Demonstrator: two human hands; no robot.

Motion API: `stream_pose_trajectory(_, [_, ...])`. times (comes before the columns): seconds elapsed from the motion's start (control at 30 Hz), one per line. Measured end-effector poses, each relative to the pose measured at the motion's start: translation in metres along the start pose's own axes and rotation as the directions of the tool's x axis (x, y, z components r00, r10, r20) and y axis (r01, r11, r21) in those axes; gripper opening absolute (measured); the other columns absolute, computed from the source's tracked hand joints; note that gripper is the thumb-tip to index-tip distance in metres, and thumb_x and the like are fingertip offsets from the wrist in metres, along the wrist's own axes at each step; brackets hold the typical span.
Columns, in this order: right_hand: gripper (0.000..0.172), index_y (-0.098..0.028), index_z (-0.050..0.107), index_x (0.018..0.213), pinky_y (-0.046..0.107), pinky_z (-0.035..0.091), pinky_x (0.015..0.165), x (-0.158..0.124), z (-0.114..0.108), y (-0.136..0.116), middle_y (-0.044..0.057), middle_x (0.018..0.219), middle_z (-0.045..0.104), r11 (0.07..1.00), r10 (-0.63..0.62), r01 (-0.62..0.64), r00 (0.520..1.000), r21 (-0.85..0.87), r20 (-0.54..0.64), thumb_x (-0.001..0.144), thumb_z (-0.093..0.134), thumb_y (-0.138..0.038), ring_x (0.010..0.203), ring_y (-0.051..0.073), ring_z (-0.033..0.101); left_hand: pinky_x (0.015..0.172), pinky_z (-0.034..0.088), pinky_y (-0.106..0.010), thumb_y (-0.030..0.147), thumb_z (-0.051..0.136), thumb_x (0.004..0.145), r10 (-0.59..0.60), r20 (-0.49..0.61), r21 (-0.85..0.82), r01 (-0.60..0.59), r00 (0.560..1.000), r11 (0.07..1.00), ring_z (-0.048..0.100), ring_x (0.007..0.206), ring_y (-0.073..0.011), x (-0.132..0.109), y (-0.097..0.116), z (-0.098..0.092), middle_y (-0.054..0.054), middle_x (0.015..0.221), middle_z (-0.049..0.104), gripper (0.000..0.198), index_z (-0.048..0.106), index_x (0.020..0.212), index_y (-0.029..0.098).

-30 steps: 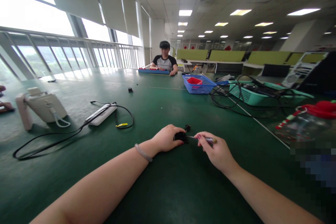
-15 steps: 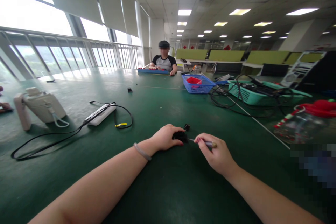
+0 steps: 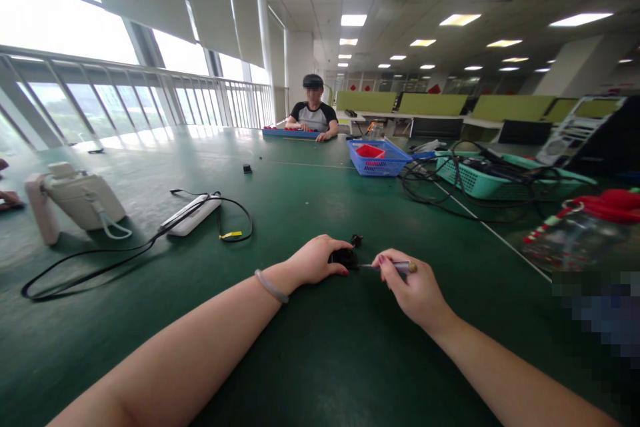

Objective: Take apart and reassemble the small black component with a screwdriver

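Note:
My left hand (image 3: 320, 260) is closed around a small black object (image 3: 346, 258) on the green table, thumb and fingers on its two sides. Its kind is too dark to make out. From the right, my right hand (image 3: 410, 283) grips a screwdriver (image 3: 404, 267) by its pale handle. The thin metal shaft points left, with its tip at the right end of the black object; whether it is seated in anything cannot be seen. Just beyond the left fingertips lies another small black piece (image 3: 357, 240).
On the left are a beige bottle (image 3: 85, 197) and a white power bank (image 3: 193, 217) with a black strap. A blue basket (image 3: 379, 163), a green basket (image 3: 465, 183) with cables and a red-lidded jar (image 3: 580, 233) stand right. A person (image 3: 313, 113) sits opposite.
My right hand has shifted slightly to the right with the screwdriver, and more of the shaft shows. My left hand and the black object have hardly moved.

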State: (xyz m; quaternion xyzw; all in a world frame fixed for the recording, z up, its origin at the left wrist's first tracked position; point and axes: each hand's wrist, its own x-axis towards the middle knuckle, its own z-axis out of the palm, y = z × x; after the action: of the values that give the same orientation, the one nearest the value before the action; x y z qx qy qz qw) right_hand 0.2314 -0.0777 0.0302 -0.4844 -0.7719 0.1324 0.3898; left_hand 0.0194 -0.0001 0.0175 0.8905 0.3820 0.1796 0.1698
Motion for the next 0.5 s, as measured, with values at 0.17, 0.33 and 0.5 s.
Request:
stream_pose_trajectory(0.17, [0.017,-0.021,0.061,0.081,0.028,0.045,0.065,-0.005,0.003,-0.007,0.001,0.074,0.065,0.968,-0.238,0.240,0.970,-0.068,0.042,0.090,0.047,-0.021,0.068,0.015,0.060,0.092,0.047,-0.035,0.042,0.071,0.075,0.019,-0.026,0.003,-0.019,0.999,1.000,0.060,0.103,-0.0254,0.000,-0.003,0.003,-0.009,0.113,0.066,0.058,0.057,0.129,0.023])
stream_pose_trajectory(0.33, [0.013,-0.022,0.063,0.088,0.029,0.045,0.069,-0.007,0.006,-0.012,0.002,0.080,0.066,0.945,-0.308,0.320,0.939,-0.062,0.156,0.089,0.050,-0.020,0.073,0.016,0.060,0.095,0.045,-0.035,0.042,0.070,0.076,0.086,-0.007,-0.018,-0.086,0.996,0.996,0.059,0.107,-0.0248,0.000,-0.005,0.004,-0.010,0.115,0.065,0.059,0.056,0.130,0.023])
stream_pose_trajectory(0.5, [0.017,-0.022,0.064,0.088,0.027,0.047,0.069,-0.002,0.006,-0.011,0.001,0.083,0.066,0.988,-0.153,0.157,0.972,-0.007,0.179,0.092,0.047,-0.023,0.076,0.015,0.062,0.093,0.046,-0.035,0.041,0.069,0.077,0.093,0.000,-0.016,-0.093,0.996,0.996,0.059,0.105,-0.0247,0.000,-0.005,0.005,-0.010,0.113,0.065,0.059,0.055,0.131,0.023])
